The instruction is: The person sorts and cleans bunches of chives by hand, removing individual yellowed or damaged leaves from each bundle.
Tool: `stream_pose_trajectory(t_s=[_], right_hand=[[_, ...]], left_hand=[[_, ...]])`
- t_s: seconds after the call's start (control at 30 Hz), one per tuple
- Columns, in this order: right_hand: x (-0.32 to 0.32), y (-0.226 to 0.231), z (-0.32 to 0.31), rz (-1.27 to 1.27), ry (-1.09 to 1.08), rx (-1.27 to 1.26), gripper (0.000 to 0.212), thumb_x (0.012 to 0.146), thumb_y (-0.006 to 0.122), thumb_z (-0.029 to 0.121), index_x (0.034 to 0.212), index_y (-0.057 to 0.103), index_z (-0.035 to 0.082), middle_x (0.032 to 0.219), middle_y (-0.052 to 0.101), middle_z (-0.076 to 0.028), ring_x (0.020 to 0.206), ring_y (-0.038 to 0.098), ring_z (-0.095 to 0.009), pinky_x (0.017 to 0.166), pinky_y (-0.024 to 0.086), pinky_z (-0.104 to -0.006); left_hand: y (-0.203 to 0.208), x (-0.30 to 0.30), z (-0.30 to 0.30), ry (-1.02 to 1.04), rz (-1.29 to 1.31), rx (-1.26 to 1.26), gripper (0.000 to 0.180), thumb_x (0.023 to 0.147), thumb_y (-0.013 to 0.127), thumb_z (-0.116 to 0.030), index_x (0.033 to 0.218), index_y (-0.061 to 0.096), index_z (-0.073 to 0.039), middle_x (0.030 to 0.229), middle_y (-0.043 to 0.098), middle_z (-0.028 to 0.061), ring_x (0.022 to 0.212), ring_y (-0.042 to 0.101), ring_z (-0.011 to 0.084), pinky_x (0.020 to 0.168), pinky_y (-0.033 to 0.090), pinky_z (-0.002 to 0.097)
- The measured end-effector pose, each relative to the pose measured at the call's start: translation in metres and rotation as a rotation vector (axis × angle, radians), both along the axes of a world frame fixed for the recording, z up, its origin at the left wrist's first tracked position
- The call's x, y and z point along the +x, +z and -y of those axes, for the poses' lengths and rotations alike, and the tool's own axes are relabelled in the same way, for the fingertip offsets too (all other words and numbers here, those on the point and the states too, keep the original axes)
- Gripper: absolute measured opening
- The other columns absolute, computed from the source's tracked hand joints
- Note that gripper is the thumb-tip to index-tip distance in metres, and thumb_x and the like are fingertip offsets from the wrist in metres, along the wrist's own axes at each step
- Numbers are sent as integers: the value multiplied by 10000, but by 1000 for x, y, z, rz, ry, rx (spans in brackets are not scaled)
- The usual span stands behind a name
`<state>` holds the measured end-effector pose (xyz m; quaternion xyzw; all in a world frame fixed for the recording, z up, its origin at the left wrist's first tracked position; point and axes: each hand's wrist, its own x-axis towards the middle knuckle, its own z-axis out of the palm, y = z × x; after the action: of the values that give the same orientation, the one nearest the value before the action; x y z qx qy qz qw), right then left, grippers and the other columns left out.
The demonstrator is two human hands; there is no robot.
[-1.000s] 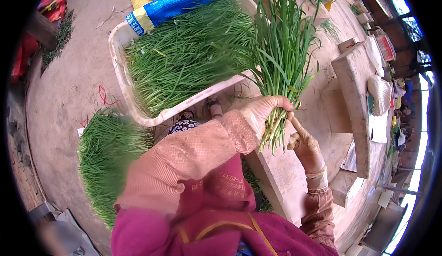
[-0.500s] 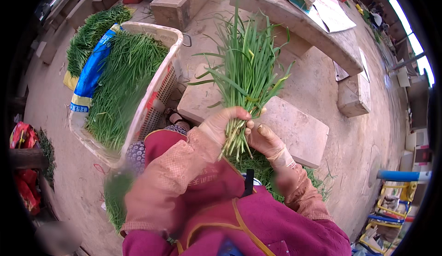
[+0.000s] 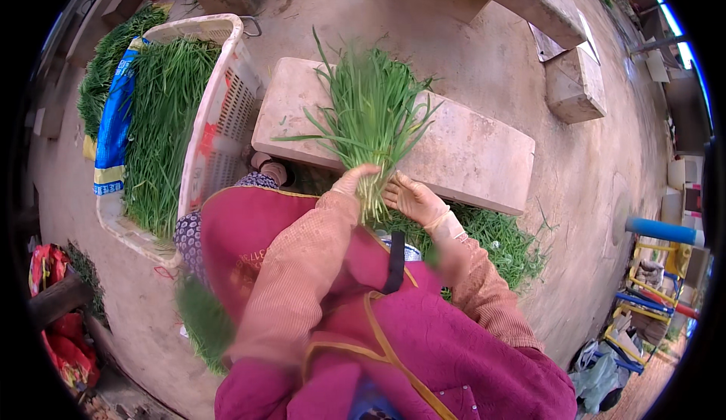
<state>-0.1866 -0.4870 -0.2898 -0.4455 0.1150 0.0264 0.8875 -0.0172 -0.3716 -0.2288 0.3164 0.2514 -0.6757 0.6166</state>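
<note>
My left hand (image 3: 354, 180) is closed around the lower stems of a bunch of garlic chives (image 3: 372, 110). The leafy tops fan out away from me, over a low stone bench (image 3: 484, 144). Pale cut ends hang below the grip, near my lap. Close by on the right of the stems is my right hand (image 3: 417, 201), palm turned up, fingers stretched out and holding nothing; whether its fingertips touch the stems I cannot tell. A thin, pale glove appears to cover it. More loose chives (image 3: 505, 244) lie low beside my right forearm.
On the left stands a white plastic crate (image 3: 231, 49) full of chives, a blue sack (image 3: 115, 129) over its side. Another green heap (image 3: 102, 72) lies behind it. A stone slab table (image 3: 522, 0) stands at the far right, and coloured metal frames (image 3: 643, 299) at the right edge.
The bunch has come lower and nearer to me, its tops tilting away. My right hand's fingers have opened out beside the stems; the left keeps its grip. The view has shifted.
</note>
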Motion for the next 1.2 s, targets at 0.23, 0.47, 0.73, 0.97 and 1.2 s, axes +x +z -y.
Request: stream_pose_trajectory(t_s=[0.23,0.47,0.73,0.97,1.2], right_hand=[[36,49,0,-391,-29,483,384,960,546,319,1228,522,45,1211,567,-106,1103,544,-224,976,427,-375],[42,57,5,-545,-62,-153,449,933,593,348,1193,590,-18,1062,663,-144,877,655,-218,779,527,-324],[54,78,20,-609,-344,-674,461,913,629,349,1178,611,-28,809,689,-70,607,620,-108,535,478,-221],[109,82,14,-582,-362,-790,513,837,685,308,1187,601,-57,746,692,-108,546,617,-115,546,494,-254],[150,103,3,-486,-43,-1066,455,846,612,275,1149,618,-64,792,704,-131,688,674,-152,655,523,-291]], left_hand=[[15,19,-19,-65,229,-52,267,824,699,-199,1027,646,-34,913,699,92,779,675,229,709,561,390],[31,25,-19,93,205,17,443,895,634,-338,1190,561,-16,1076,658,124,940,652,259,818,543,416],[-14,24,-17,168,644,104,615,890,583,-508,1330,462,-95,1243,559,85,1020,588,204,846,496,350],[0,34,-20,26,515,37,609,858,640,-487,1247,537,-30,1137,628,81,1014,591,182,860,470,317],[17,40,-25,-108,795,-45,495,715,791,-49,1165,584,-39,1037,656,35,921,622,157,839,488,304]])
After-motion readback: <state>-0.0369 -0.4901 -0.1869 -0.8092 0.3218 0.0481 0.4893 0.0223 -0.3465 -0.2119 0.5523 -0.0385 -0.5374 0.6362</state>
